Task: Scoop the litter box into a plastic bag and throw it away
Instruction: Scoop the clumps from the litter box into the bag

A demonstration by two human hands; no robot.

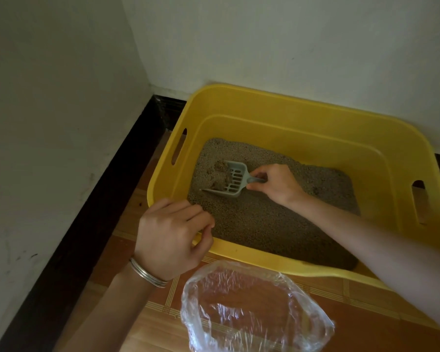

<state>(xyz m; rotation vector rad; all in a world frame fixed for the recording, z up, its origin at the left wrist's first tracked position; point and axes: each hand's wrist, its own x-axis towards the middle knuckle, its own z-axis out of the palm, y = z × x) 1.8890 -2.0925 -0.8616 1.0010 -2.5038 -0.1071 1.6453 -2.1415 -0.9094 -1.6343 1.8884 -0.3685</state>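
- Box (264, 97): one, yellow, on the floor (366, 326) in a wall corner. Two handle slots, one in the 9 o'clock wall (178, 146), one in the 3 o'clock wall (418, 201).
- Box contents: grey-beige litter (264, 219) across the bottom, plus one scoop (235, 179).
- Scoop: grey, slotted, lying in the litter toward the box's 9 o'clock side. Mouth points to 9 o'clock, handle to 3 o'clock.
- Clumps (220, 171): brownish, at the scoop mouth, partly on the blade. Count unclear.
- Bag (252, 308): one, clear plastic, mouth open upward, on the floor at 6 o'clock of the box, just beside the near rim. Nothing visible inside.
- Right hand (277, 184): inside the box, fingers curled round the scoop handle. The blade sticks out at 9 o'clock of the fingers.
- Left hand (170, 237): over the box's 7 o'clock corner, fingers curled, thumb tip near the forefinger. Rim runs under it; cannot tell if it grips the rim.
- Bangles (148, 274): silver, stacked on the left wrist. Exact count unclear.
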